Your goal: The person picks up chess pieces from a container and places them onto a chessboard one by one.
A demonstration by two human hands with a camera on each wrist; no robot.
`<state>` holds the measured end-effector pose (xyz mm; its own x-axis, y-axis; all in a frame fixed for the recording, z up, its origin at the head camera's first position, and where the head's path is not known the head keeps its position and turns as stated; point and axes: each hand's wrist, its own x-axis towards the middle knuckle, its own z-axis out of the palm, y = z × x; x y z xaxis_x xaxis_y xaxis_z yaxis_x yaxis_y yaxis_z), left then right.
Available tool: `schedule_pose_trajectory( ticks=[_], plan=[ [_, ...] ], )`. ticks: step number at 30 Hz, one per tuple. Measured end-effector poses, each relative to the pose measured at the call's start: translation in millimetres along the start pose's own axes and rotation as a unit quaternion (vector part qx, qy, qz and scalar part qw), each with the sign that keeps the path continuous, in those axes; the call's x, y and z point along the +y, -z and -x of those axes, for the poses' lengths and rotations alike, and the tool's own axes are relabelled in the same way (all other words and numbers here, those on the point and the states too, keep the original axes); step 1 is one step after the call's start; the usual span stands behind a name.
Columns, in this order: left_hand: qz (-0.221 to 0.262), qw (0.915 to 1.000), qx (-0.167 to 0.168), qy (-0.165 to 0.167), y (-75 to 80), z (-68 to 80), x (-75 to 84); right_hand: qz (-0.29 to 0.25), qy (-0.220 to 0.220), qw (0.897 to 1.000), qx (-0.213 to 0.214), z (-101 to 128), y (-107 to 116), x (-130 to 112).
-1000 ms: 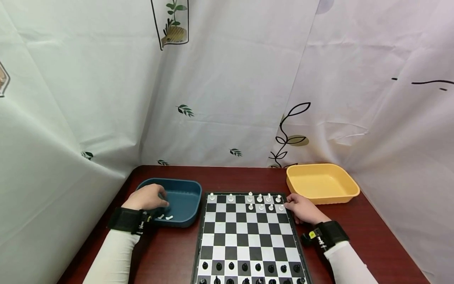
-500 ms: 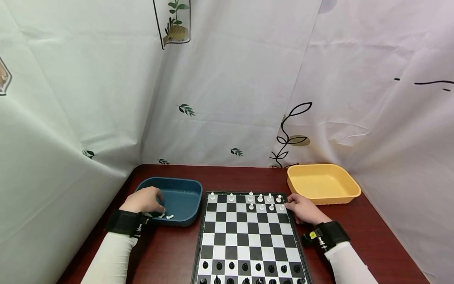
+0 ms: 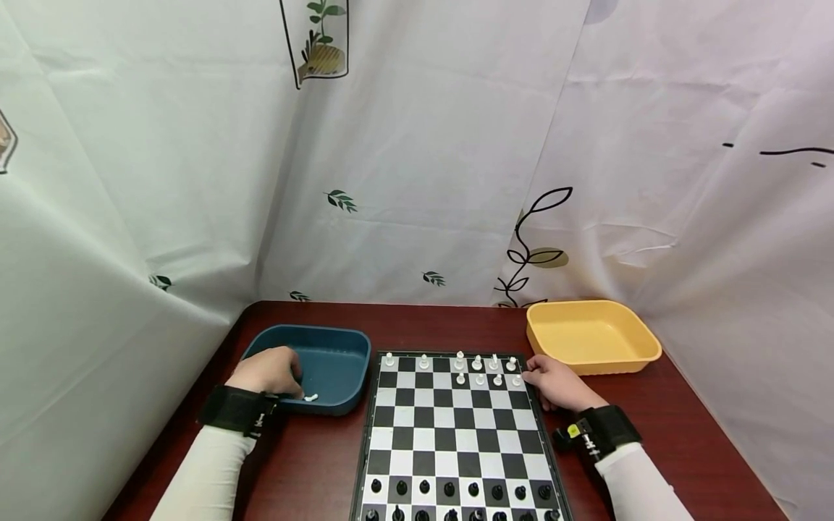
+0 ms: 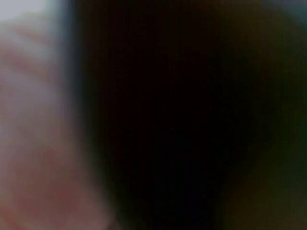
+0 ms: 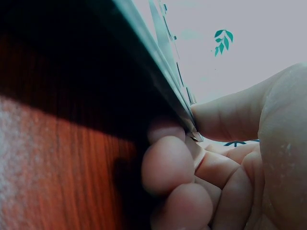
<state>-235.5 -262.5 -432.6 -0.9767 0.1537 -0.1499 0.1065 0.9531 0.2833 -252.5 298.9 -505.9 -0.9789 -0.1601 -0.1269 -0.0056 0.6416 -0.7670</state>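
In the head view my left hand [image 3: 287, 383] reaches into the near-left corner of a blue tray [image 3: 339, 334], fingers curled down among small white chess pieces. One white piece [image 3: 310, 397] lies loose just right of the fingertips. Whether the fingers hold a piece is hidden, and the left wrist view is dark and blurred. My right hand [image 3: 529, 373] grips the right edge of the chessboard [image 3: 456, 441] near its far corner. In the right wrist view the thumb [image 5: 230, 115] lies on top of the board's edge [image 5: 144, 52] and the fingers [image 5: 168, 163] curl under it.
White pieces [image 3: 478, 369] stand on the board's two far rows, mostly toward the right; black pieces [image 3: 449, 489] fill the two near rows. An empty yellow tray [image 3: 589, 336] sits at the back right on the dark red table [image 3: 313, 463]. White patterned curtains close in behind and at both sides.
My left hand has slid toward the tray's near-left corner and now covers white pieces that showed before. The right hand and the board have not moved.
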Motion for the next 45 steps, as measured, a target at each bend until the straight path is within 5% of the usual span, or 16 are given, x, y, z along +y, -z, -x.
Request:
schedule_pose_trajectory(
  ticks=[22,45],
  plan=[
    [-0.006,0.9996,0.024,-0.013,-12.7,-3.7,6.3,0.004,-0.007,1.000,0.002,0,-1,-1],
    [0.024,0.9967,0.034,-0.069,-14.4,-6.3,3.3,0.001,-0.001,1.000,0.003,2,0,-3]
  ],
)
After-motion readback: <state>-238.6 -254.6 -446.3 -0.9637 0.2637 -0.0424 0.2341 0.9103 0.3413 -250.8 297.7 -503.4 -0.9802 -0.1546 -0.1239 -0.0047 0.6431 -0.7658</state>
